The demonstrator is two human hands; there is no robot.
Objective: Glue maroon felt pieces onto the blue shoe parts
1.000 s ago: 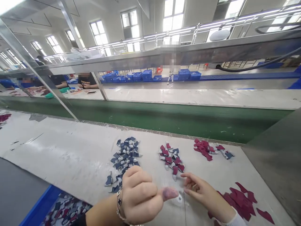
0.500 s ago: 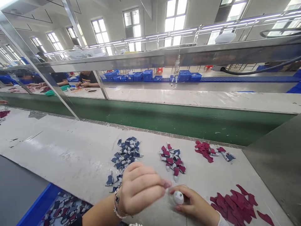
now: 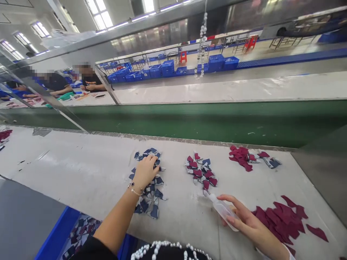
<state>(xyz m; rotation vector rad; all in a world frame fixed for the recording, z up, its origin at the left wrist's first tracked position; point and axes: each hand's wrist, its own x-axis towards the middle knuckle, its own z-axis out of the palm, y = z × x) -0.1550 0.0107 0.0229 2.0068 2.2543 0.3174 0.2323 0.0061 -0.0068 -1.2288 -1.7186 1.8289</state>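
One heap of dark red pieces [image 3: 5,134] is cut off by the left edge of the view. Farther right, a blue plastic bin [image 3: 51,234] is filled with red, navy and pale pieces. Across the green partition [image 3: 189,119], orange lettering is borne on a co-worker's black shirt [image 3: 90,82], too blurred to be read. On the white worktop [image 3: 89,169], navy-and-pale pieces [image 3: 153,195], small and angular, are spread in a long pile at mixed angles. Its upper part is covered by the left hand [image 3: 146,168], palm down with fingers bent; whether a piece is pinched cannot be told. Next, red-and-pale pieces [image 3: 200,171] are clustered apart. Just below them, a smooth, translucent bottle [image 3: 223,213] is gripped between the thumb and fingers of the right hand [image 3: 241,216]. Its narrow nozzle is aimed forward and to the left, its long axis slanted from upper left to lower right. Beyond the hand, flat, curved, matt maroon cutouts [image 3: 284,220] are loosely overlapped. At far right, the worktop is bounded by a grey metal panel [image 3: 328,169].
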